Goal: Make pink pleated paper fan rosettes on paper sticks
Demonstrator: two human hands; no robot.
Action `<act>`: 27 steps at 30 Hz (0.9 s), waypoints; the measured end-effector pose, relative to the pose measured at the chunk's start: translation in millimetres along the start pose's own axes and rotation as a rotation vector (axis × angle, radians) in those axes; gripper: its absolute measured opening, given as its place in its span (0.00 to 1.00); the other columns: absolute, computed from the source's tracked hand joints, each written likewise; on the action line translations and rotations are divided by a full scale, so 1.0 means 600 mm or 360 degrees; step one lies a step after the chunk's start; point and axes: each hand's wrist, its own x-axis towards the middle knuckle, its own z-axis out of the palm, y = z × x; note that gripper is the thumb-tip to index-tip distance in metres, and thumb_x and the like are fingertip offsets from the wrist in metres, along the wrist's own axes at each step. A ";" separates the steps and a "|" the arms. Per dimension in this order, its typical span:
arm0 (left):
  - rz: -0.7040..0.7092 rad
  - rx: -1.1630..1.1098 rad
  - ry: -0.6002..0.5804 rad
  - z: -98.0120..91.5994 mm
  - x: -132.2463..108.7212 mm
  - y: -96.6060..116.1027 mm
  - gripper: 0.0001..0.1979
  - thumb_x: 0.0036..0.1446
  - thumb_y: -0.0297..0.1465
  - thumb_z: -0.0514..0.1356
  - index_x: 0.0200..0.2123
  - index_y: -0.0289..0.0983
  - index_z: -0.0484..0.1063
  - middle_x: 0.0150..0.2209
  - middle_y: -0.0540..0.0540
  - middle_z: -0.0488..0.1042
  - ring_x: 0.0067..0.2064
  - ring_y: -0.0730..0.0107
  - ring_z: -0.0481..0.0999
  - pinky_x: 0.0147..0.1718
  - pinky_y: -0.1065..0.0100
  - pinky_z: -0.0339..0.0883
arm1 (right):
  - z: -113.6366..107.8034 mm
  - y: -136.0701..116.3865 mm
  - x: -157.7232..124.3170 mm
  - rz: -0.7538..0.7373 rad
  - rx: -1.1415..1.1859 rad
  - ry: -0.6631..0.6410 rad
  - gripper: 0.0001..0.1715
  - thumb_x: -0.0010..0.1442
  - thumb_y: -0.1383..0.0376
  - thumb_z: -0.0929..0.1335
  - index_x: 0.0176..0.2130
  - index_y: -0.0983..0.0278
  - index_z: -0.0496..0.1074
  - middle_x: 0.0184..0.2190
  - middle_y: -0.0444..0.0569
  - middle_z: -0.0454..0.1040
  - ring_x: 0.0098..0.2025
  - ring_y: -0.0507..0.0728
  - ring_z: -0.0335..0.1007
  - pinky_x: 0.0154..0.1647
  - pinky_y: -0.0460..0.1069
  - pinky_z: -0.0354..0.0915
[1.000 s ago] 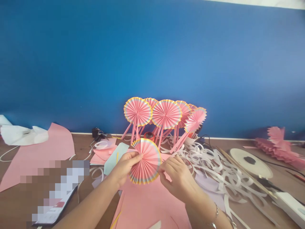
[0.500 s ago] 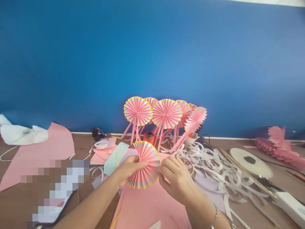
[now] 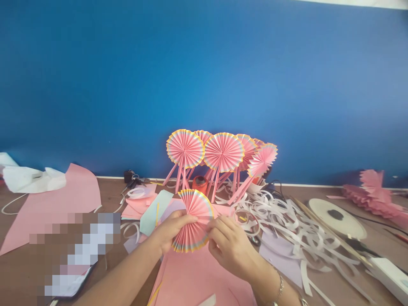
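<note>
A round pleated paper fan (image 3: 194, 229), pink with a yellow and pale blue rim, stands upright between my hands above pink paper sheets (image 3: 191, 276). My left hand (image 3: 172, 229) pinches it from the left, the thumb lying across the pleats toward the middle. My right hand (image 3: 228, 242) has its fingers bent together at the fan's right rim, covering part of it. Whether anything else is between those fingers is hidden. Behind, several finished-looking paper fans on pink sticks, such as a front fan (image 3: 224, 152), lean by the wall.
White curled paper strips (image 3: 287, 221) lie in a heap on the right, beside a round white disc (image 3: 338, 217) and a white-handled tool (image 3: 390, 276). Pink folded paper (image 3: 376, 195) sits far right. At left are a pink sheet (image 3: 63, 204) and a partly blurred phone (image 3: 73, 284).
My right hand has moved slightly left, its fingers now overlapping the fan's right rim. My left hand keeps its hold, and the fan stays nearly in place.
</note>
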 end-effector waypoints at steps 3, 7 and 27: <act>-0.0008 0.0047 0.0126 -0.002 0.001 -0.002 0.09 0.43 0.32 0.69 0.24 0.35 0.72 0.24 0.51 0.76 0.29 0.68 0.73 0.32 0.68 0.62 | 0.001 0.002 0.000 -0.0004 0.0014 0.0011 0.12 0.54 0.78 0.60 0.32 0.63 0.64 0.31 0.49 0.70 0.33 0.56 0.63 0.33 0.51 0.60; -0.0033 0.0051 0.0214 -0.006 0.002 -0.005 0.10 0.45 0.33 0.67 0.21 0.36 0.70 0.22 0.53 0.73 0.27 0.70 0.72 0.30 0.69 0.61 | 0.004 0.003 -0.003 -0.0023 0.0037 -0.0022 0.12 0.53 0.79 0.59 0.31 0.63 0.63 0.32 0.50 0.71 0.32 0.56 0.62 0.33 0.51 0.60; 0.0129 0.0274 0.0049 0.014 -0.004 -0.007 0.14 0.46 0.39 0.67 0.30 0.33 0.77 0.29 0.45 0.79 0.35 0.62 0.76 0.36 0.66 0.64 | 0.001 -0.007 0.006 0.0345 0.0089 0.0091 0.11 0.60 0.75 0.61 0.32 0.63 0.69 0.24 0.46 0.70 0.29 0.55 0.64 0.30 0.49 0.56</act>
